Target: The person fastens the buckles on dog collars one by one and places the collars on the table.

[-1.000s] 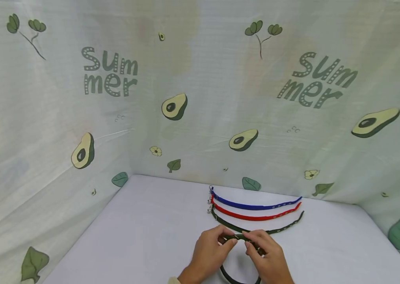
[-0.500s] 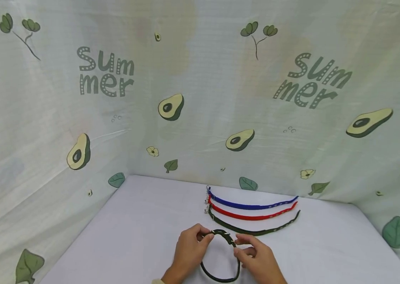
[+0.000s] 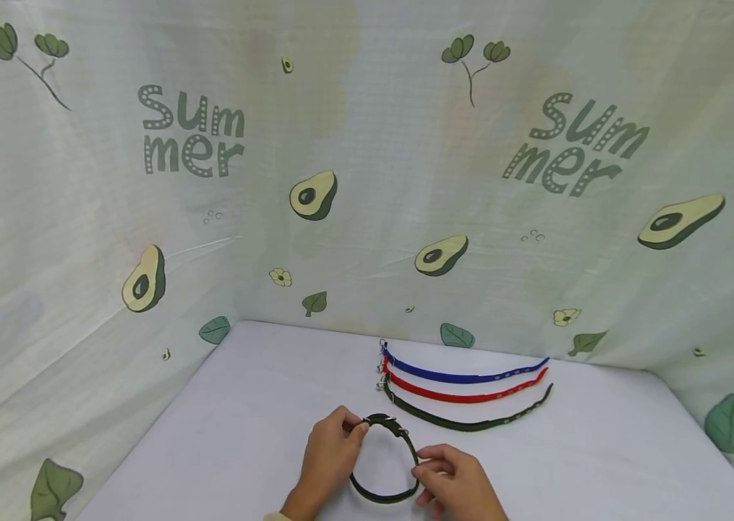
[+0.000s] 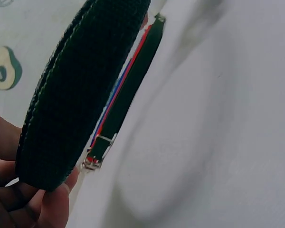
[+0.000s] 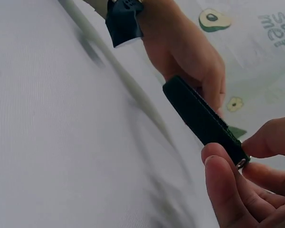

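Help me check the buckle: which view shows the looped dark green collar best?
The head view: the whole looped dark green collar shows, held between left hand and right hand. The left wrist view shows only a close band; the right wrist view a short edge-on stretch.

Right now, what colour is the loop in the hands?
Dark green. The loop, held by both hands, shows best in the head view.

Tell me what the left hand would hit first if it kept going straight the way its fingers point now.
Probably the buckle end of the dark green strap, nearest of the three flat ones. The left hand pinches the looped collar and points up-right toward it. Depth is uncertain; it might pass over.
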The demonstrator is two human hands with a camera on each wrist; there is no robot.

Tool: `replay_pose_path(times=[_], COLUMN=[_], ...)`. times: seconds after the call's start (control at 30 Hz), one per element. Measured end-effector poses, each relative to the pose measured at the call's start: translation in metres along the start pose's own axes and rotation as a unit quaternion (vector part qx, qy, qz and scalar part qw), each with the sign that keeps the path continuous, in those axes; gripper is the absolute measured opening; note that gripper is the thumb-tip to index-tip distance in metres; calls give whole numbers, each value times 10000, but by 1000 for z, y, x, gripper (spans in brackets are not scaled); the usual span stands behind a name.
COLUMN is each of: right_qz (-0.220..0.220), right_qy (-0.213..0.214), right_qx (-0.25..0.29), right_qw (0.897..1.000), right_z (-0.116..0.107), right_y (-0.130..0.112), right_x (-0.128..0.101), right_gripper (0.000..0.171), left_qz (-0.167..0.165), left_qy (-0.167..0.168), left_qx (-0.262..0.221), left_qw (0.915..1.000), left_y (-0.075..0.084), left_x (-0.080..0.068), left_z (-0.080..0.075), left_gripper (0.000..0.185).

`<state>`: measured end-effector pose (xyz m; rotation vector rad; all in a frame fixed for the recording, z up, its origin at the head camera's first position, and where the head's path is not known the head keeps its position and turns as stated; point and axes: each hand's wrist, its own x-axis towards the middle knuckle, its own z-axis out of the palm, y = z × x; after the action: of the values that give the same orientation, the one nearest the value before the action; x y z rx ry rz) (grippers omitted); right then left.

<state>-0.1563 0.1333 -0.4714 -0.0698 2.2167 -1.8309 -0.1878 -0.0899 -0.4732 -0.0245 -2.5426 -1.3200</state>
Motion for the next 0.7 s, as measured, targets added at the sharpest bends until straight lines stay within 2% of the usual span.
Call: replay_pose_path(times=[0.13,0.3,0.53,0.7], right_qz=[-196,-625,-971,-1169], right_qy=[-9,-6,-28,148], right_qx=[122,-172,-819,-1273], right_qw=[9997,9979,9919,9848], right_z=[4,5,18,28], right_y=[-5,-13,-12,-10], right_x=[5,16,41,52], right_gripper=[39,34,23,17], left_qz=[51,88,164,41], left_qy=[-172,-541,-225,-310], left_qx=[29,-28,284,523], left_qw=[9998,9985,9992,9981], left_y=[-7,-17,-26,-29], left_x=[6,11,15,18], left_z=[-7,-14,-24,-31], left_gripper=[11,11,13,16])
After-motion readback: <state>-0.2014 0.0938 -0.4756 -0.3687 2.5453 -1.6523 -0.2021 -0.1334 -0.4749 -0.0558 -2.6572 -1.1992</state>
